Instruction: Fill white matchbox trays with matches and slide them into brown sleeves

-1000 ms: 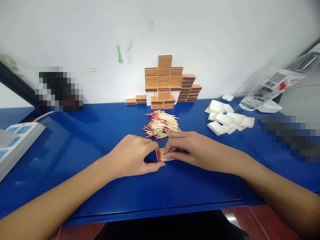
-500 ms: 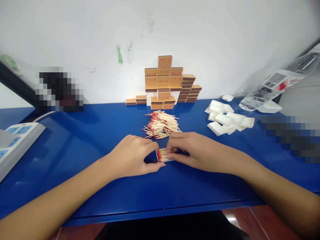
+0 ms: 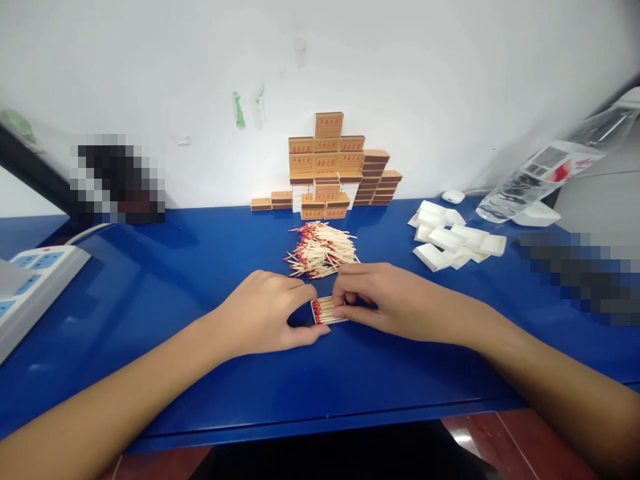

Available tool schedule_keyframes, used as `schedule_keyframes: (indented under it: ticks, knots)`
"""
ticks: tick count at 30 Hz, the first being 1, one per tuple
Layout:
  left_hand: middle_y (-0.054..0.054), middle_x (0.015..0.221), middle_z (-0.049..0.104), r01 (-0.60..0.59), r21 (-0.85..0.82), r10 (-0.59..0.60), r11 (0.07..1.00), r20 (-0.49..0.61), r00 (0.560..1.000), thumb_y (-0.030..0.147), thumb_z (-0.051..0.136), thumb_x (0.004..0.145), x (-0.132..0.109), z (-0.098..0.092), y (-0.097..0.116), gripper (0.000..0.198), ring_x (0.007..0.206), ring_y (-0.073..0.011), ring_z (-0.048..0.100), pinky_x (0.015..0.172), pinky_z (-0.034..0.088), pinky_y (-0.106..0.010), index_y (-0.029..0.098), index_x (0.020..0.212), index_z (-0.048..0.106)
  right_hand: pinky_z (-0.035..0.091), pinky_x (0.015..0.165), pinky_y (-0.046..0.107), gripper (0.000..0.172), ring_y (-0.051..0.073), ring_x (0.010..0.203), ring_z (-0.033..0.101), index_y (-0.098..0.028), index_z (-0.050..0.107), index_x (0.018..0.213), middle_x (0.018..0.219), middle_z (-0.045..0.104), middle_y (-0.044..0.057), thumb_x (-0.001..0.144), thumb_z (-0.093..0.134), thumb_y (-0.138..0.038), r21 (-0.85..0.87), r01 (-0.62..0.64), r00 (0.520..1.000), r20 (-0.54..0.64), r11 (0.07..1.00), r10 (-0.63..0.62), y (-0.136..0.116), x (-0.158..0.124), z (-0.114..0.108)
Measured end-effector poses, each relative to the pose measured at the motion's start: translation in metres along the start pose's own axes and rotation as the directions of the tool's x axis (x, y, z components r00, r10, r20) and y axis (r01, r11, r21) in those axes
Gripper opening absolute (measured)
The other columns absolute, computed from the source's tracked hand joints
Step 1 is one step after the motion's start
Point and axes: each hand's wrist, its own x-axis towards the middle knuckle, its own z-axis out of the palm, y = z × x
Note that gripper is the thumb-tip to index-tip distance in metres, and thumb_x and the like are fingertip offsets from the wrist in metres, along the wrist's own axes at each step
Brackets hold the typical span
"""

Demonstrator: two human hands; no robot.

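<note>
A small white matchbox tray (image 3: 314,313) lies on the blue table, filled with matches (image 3: 324,311) whose red heads point left. Around its left end curve the thumb and index finger of my left hand (image 3: 265,312), keeping hold of the tray. My right hand (image 3: 383,300) is closed in a pinch over the tray's right part, its thumb and fingertips on the matches there. The right end of the tray is hidden by these fingers. Just beyond both hands is a loose heap of matches (image 3: 325,248), mostly with red heads toward the left.
Matchboxes (image 3: 326,162) are stacked against the wall behind the heap. Several empty white trays (image 3: 443,239) lie at the right, near a tilted plastic bottle (image 3: 540,170) and a small white case (image 3: 453,197). A power strip (image 3: 45,280) stands at the left.
Both hands stay almost in place at the tray. The view has shifted very slightly; nothing else visibly differs.
</note>
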Motion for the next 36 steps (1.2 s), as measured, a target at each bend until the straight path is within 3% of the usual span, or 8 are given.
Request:
schedule_keyframes:
  ticks: [5, 9, 13, 16, 22, 25, 29, 36]
  knots:
    - [0.001, 0.077, 0.073, -0.003, -0.015, 0.003, 1.0, -0.002, 1.0, 0.054, 0.066, 0.093, 0.0, 0.0, 0.0, 0.035, 0.07, -0.0201, 0.072, 0.06, 0.044, -0.032, 0.019, 0.089, 0.072, 0.036, 0.062, 0.027, 0.015, 0.013, 0.069, 0.053, -0.021, 0.064, 0.085, 0.081, 0.065, -0.001, 0.098, 0.065, -0.028, -0.017, -0.019, 0.999, -0.032, 1.0, 0.019, 0.001, 0.001, -0.007]
    - [0.0, 0.081, 0.075, -0.008, -0.034, 0.008, 0.999, -0.009, 1.0, 0.053, 0.066, 0.094, 0.0, 0.0, 0.0, 0.034, 0.074, -0.0211, 0.074, 0.064, 0.047, -0.032, 0.019, 0.093, 0.073, 0.036, 0.06, 0.029, 0.023, 0.014, 0.063, 0.052, -0.021, 0.067, 0.085, 0.073, 0.064, 0.0, 0.101, 0.06, -0.037, -0.111, -0.103, 0.975, -0.209, 0.988, 0.078, 0.018, 0.002, -0.027]
    - [-0.001, 0.083, 0.076, -0.015, -0.039, 0.014, 0.999, -0.009, 1.0, 0.053, 0.065, 0.094, -0.001, 0.001, 0.0, 0.033, 0.075, -0.0213, 0.074, 0.064, 0.047, -0.031, 0.02, 0.096, 0.073, 0.035, 0.061, 0.03, 0.023, 0.017, 0.065, 0.057, -0.021, 0.069, 0.087, 0.076, 0.068, 0.003, 0.097, 0.06, -0.04, -0.314, -0.349, 0.893, -0.396, 0.883, 0.212, 0.056, -0.008, -0.058]
    - [0.0, 0.083, 0.076, -0.002, -0.045, 0.002, 0.999, 0.014, 1.0, 0.053, 0.066, 0.094, -0.002, 0.002, -0.001, 0.032, 0.073, -0.0218, 0.073, 0.063, 0.046, -0.032, 0.022, 0.099, 0.072, 0.035, 0.06, 0.031, 0.022, 0.019, 0.067, 0.059, -0.021, 0.07, 0.083, 0.079, 0.072, 0.005, 0.091, 0.063, -0.04, -0.321, -0.543, 0.793, -0.5, 0.776, 0.348, 0.086, -0.024, -0.079]
    - [0.0, 0.082, 0.076, 0.007, -0.1, -0.011, 0.995, -0.035, 0.999, 0.052, 0.068, 0.091, -0.002, 0.005, -0.003, 0.033, 0.071, -0.0202, 0.071, 0.062, 0.045, -0.031, 0.022, 0.105, 0.073, 0.034, 0.06, 0.032, 0.018, 0.019, 0.063, 0.056, -0.021, 0.073, 0.073, 0.072, 0.072, 0.005, 0.08, 0.07, -0.037, -0.079, -0.583, 0.676, -0.598, 0.808, 0.43, 0.115, -0.029, -0.09]
    - [0.002, 0.074, 0.072, 0.034, -0.13, -0.046, 0.991, -0.09, 0.995, 0.051, 0.069, 0.09, -0.001, 0.005, -0.005, 0.032, 0.062, -0.0172, 0.066, 0.057, 0.041, -0.03, 0.023, 0.104, 0.073, 0.041, 0.064, 0.032, 0.024, 0.02, 0.068, 0.061, -0.019, 0.076, 0.079, 0.074, 0.073, 0.005, 0.085, 0.069, -0.041, 0.036, -0.567, 0.627, -0.629, 0.823, 0.46, 0.119, -0.008, -0.094]
    - [0.003, 0.072, 0.07, 0.07, -0.171, -0.087, 0.983, -0.094, 0.992, 0.047, 0.07, 0.09, -0.001, 0.005, -0.007, 0.028, 0.059, -0.0154, 0.063, 0.056, 0.038, -0.028, 0.022, 0.103, 0.073, 0.048, 0.077, 0.033, 0.031, 0.022, 0.087, 0.066, -0.013, 0.075, 0.093, 0.096, 0.076, 0.011, 0.095, 0.065, -0.043, 0.213, -0.565, 0.476, -0.705, 0.797, 0.526, 0.125, 0.036, -0.112]
    - [0.004, 0.065, 0.065, 0.086, -0.184, -0.115, 0.979, -0.151, 0.982, 0.045, 0.072, 0.09, -0.001, 0.006, -0.007, 0.027, 0.054, -0.0142, 0.058, 0.055, 0.037, -0.027, 0.023, 0.103, 0.074, 0.059, 0.093, 0.047, 0.039, 0.025, 0.111, 0.067, -0.017, 0.062, 0.133, 0.132, 0.065, 0.011, 0.1, 0.067, -0.038, 0.534, -0.568, 0.363, -0.52, 0.626, 0.773, 0.131, 0.096, -0.132]
